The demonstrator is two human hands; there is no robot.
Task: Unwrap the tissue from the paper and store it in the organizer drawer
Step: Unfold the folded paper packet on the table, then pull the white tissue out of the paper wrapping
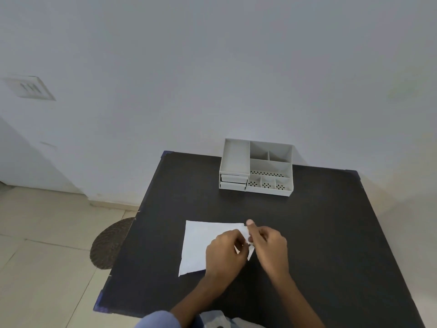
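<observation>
The paper lies flat on the black table, well short of the organizer, its right edge pinched by the left hand and right hand.

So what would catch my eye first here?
Probably the two hands, left hand and right hand, meeting over a white paper near the middle of the black table, pinching its right edge. Next, the grey organizer with small drawers, at the table's far edge by the wall.
</observation>
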